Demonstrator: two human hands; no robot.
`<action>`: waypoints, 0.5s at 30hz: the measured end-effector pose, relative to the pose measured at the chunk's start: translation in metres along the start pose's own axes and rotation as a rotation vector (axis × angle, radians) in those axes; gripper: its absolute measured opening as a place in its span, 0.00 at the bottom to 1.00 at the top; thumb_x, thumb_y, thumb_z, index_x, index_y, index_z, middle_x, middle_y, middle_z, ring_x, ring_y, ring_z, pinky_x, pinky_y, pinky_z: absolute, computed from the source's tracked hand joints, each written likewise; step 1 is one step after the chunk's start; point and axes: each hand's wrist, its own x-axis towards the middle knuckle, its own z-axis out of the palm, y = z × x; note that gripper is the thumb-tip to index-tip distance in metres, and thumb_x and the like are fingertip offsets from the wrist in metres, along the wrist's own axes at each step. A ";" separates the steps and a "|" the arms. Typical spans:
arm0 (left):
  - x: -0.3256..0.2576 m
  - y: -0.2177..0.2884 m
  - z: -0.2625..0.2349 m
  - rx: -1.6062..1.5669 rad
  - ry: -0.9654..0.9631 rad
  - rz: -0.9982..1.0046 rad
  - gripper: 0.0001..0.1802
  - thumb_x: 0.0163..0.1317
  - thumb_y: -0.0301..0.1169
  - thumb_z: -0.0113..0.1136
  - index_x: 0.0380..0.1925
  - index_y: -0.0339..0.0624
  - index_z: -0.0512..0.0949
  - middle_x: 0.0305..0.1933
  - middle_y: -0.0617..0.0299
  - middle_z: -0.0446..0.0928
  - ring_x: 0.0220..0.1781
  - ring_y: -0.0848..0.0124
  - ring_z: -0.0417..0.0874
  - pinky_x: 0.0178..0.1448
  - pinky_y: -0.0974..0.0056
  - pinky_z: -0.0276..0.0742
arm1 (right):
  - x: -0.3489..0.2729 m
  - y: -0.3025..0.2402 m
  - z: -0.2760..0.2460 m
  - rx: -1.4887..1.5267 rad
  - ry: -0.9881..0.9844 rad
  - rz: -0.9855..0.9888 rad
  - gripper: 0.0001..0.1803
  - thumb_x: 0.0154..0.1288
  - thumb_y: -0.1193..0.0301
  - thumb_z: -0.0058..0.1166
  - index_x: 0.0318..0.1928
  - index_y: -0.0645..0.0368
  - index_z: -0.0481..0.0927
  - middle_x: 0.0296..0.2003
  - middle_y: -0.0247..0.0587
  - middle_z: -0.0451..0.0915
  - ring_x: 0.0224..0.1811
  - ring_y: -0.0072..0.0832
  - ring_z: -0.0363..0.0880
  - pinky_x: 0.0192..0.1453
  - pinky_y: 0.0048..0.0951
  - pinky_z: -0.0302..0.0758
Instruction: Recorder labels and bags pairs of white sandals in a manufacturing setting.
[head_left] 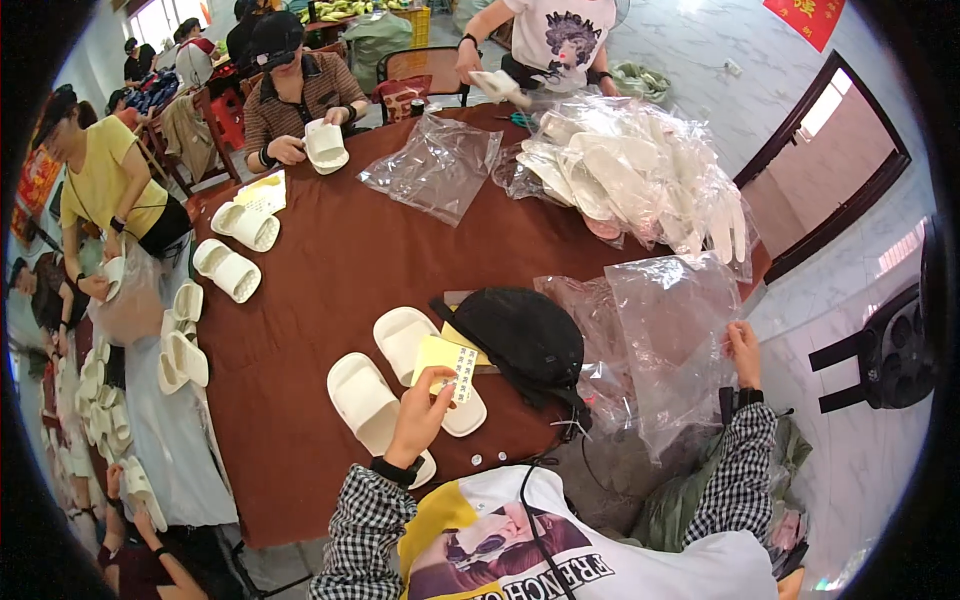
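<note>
My left hand (418, 420) pinches a small yellow sheet of labels (436, 352) between thumb and fingers, above the slippers. Below it, one cream slipper (356, 392) lies on the brown tablecloth at the near side. A second cream slipper (402, 335) lies beside it, partly covered by the sheet and my hand. Out to the right, my right hand (743, 350) has its fingers closed on the edge of a clear plastic bag (672, 325), which hangs flat and looks empty. Between the hands rests a rounded black cloth item (525, 335), perhaps a cap.
A big heap of bagged white slippers (630, 165) covers the far right of the table. Another clear bag (437, 165) lies at the far middle. Slipper pairs (228, 268) line the left edge. Co-workers stand and sit around, one holding a slipper (325, 145). A black fan-like device (890, 350) is at right.
</note>
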 end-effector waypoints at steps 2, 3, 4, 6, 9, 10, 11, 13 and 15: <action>0.000 0.000 0.002 0.031 0.018 0.008 0.12 0.68 0.29 0.55 0.50 0.39 0.74 0.36 0.51 0.83 0.32 0.67 0.86 0.37 0.65 0.78 | 0.016 0.014 0.022 -0.036 -0.018 -0.009 0.08 0.73 0.65 0.50 0.41 0.56 0.75 0.26 0.28 0.74 0.23 0.15 0.71 0.26 0.19 0.66; -0.004 0.000 -0.003 0.097 0.030 -0.013 0.12 0.68 0.30 0.55 0.50 0.41 0.74 0.32 0.53 0.83 0.31 0.67 0.86 0.36 0.64 0.78 | 0.028 0.018 0.042 -0.065 -0.047 -0.023 0.08 0.73 0.65 0.51 0.40 0.56 0.74 0.26 0.27 0.74 0.23 0.15 0.70 0.26 0.19 0.66; -0.010 -0.006 -0.006 0.123 0.037 -0.023 0.12 0.69 0.32 0.54 0.50 0.42 0.75 0.30 0.54 0.82 0.31 0.67 0.85 0.35 0.63 0.77 | 0.039 0.026 0.057 -0.118 -0.069 -0.032 0.07 0.72 0.67 0.51 0.39 0.57 0.74 0.26 0.27 0.73 0.26 0.15 0.69 0.28 0.20 0.66; -0.018 -0.018 -0.007 0.112 0.047 -0.048 0.13 0.69 0.33 0.53 0.51 0.44 0.75 0.27 0.56 0.81 0.30 0.67 0.84 0.35 0.61 0.76 | 0.056 0.050 0.069 -0.347 -0.041 -0.363 0.09 0.70 0.66 0.53 0.41 0.60 0.74 0.31 0.30 0.74 0.31 0.18 0.71 0.35 0.22 0.70; -0.023 -0.043 0.001 0.018 0.035 -0.039 0.15 0.68 0.34 0.51 0.53 0.46 0.72 0.28 0.55 0.79 0.31 0.66 0.82 0.38 0.59 0.75 | 0.085 0.102 0.059 -0.592 0.000 -0.263 0.21 0.71 0.65 0.51 0.59 0.65 0.71 0.55 0.46 0.74 0.57 0.37 0.75 0.61 0.35 0.70; -0.027 -0.047 0.002 0.026 0.049 -0.049 0.15 0.68 0.34 0.52 0.53 0.45 0.72 0.30 0.52 0.79 0.33 0.63 0.83 0.39 0.58 0.75 | 0.093 0.114 0.065 -0.530 -0.055 -0.169 0.26 0.71 0.63 0.50 0.64 0.65 0.66 0.61 0.50 0.71 0.64 0.43 0.71 0.67 0.38 0.65; -0.028 -0.050 0.002 0.029 0.049 -0.054 0.15 0.67 0.33 0.52 0.53 0.44 0.72 0.32 0.50 0.80 0.34 0.60 0.83 0.41 0.57 0.76 | 0.100 0.125 0.070 -0.365 -0.147 -0.120 0.30 0.72 0.62 0.49 0.67 0.64 0.62 0.62 0.53 0.69 0.64 0.46 0.69 0.67 0.38 0.64; -0.028 -0.038 0.001 0.062 0.057 -0.010 0.15 0.66 0.33 0.52 0.52 0.43 0.72 0.36 0.46 0.80 0.39 0.53 0.83 0.44 0.55 0.76 | 0.120 0.150 0.061 -0.608 -0.107 -0.200 0.34 0.73 0.61 0.47 0.72 0.63 0.55 0.66 0.59 0.64 0.66 0.50 0.65 0.68 0.41 0.62; -0.024 -0.058 0.009 0.064 0.100 0.133 0.13 0.69 0.32 0.50 0.52 0.44 0.72 0.37 0.50 0.78 0.37 0.60 0.82 0.43 0.59 0.75 | 0.129 0.172 0.048 -0.804 0.184 -0.502 0.36 0.70 0.62 0.52 0.74 0.55 0.56 0.63 0.61 0.66 0.67 0.54 0.62 0.71 0.45 0.59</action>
